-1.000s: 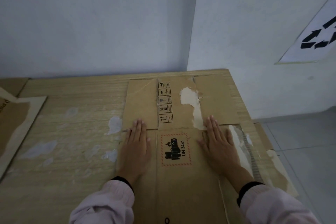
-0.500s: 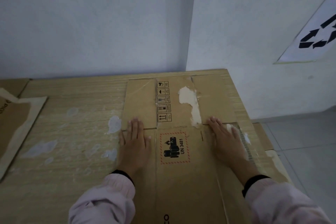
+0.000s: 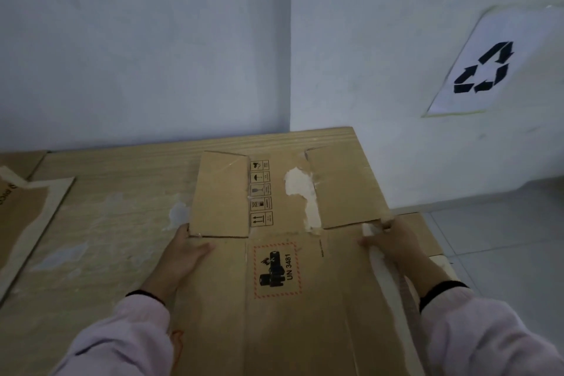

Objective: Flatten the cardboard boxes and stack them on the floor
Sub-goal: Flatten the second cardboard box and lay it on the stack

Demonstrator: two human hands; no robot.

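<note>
A flattened brown cardboard box (image 3: 308,314) with a red-bordered UN 3481 battery label lies on the wooden table, its far flaps lifted a little off the surface. My left hand (image 3: 183,256) grips the box's left edge, thumb on top and fingers underneath. My right hand (image 3: 393,241) grips the right edge near a strip of white tape, with the fingers curled around the edge. A torn white patch shows on the far middle flap.
The wooden table (image 3: 106,223) runs to the wall corner. A second flattened cardboard sheet (image 3: 27,220) lies at the table's left. More cardboard (image 3: 427,232) sticks out under the box at the right. A recycling sign (image 3: 485,67) hangs on the right wall above the tiled floor (image 3: 503,253).
Both hands went from pressing flat on top of the box to gripping its side edges. The box has risen slightly off the table, its far flaps tilted up.
</note>
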